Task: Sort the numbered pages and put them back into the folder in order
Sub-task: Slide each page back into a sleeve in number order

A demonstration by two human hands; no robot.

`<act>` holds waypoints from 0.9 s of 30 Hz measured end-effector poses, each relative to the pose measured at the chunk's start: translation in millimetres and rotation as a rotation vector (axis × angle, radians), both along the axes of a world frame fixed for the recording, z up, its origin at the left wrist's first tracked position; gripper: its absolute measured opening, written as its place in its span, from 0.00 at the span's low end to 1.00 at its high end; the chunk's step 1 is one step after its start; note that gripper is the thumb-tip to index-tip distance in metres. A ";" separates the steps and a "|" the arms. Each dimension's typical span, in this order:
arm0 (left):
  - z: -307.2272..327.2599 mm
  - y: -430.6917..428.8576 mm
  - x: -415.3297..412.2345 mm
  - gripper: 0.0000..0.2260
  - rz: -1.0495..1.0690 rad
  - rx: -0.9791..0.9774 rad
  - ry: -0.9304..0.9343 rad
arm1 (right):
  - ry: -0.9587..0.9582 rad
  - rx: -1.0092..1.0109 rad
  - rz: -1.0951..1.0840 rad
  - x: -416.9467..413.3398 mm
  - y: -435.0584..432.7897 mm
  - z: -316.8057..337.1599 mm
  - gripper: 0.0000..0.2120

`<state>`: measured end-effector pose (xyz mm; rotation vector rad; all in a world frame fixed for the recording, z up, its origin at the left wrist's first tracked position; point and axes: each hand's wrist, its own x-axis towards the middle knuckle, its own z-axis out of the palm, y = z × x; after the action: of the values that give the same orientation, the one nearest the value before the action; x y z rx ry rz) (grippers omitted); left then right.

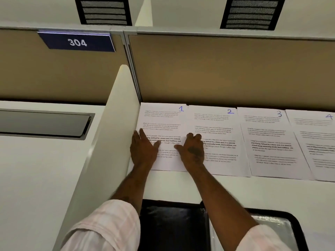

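Though grip unclear (right hand (193,151)), page 1 (165,124) under left hand (143,151)

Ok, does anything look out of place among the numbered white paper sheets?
Nothing stands out. The white printed sheet marked 1, sheet 2, sheet 3 and sheet 4 lie flat in number order. The left hand and right hand rest at the first one's sides.

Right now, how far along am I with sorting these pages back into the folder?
Sorting looks done: page 1, page 2, page 3 and page 4 lie in a row, in order. In hand: your left hand and right hand rest on page 1's side edges. Left: stacking the four and putting them into the dark folder nearest you.
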<state>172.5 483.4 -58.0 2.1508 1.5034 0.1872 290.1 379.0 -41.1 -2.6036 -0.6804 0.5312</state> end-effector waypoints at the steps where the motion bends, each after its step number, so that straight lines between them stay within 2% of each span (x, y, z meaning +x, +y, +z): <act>1: -2.2 -1.1 1.0 0.40 0.022 -0.002 -0.009 | 0.022 0.019 -0.020 -0.6 2.3 0.3 0.29; 8: 2.9 1.2 4.8 0.43 0.163 -0.041 -0.151 | 0.139 0.051 -0.123 -5.3 16.0 2.7 0.34; 11: 11.3 4.6 4.5 0.42 0.187 -0.057 -0.203 | 0.264 0.103 -0.175 -2.3 16.3 6.6 0.30; 14: 23.6 0.4 -0.9 0.37 0.212 -0.079 -0.263 | 0.347 0.175 -0.177 4.7 7.4 6.0 0.29; 16: 34.1 -7.2 -7.9 0.28 0.252 -0.149 -0.387 | 0.396 0.258 -0.195 6.2 -3.6 6.9 0.28; 18: 44.3 -17.4 -16.7 0.17 0.229 -0.157 -0.406 | 0.421 0.298 -0.175 4.5 -20.2 12.8 0.27; 20: 53.1 -33.3 -28.6 0.11 0.164 -0.157 -0.437 | 0.440 0.325 -0.149 1.8 -44.4 22.3 0.23; 22: 64.1 -56.0 -41.1 0.08 0.109 -0.182 -0.479 | 0.462 0.376 -0.143 -5.6 -73.7 36.7 0.18; 24: 72.9 -79.4 -53.7 0.06 0.092 -0.206 -0.492 | 0.479 0.416 -0.160 -12.6 -102.6 46.1 0.22; 27: 83.4 -116.6 -75.4 0.13 0.109 -0.156 -0.458 | 0.437 0.389 -0.150 -27.1 -142.7 57.2 0.29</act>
<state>97.1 366.8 25.4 1.7529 1.3158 0.5420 263.0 236.3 16.1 -2.0610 -0.3917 0.7976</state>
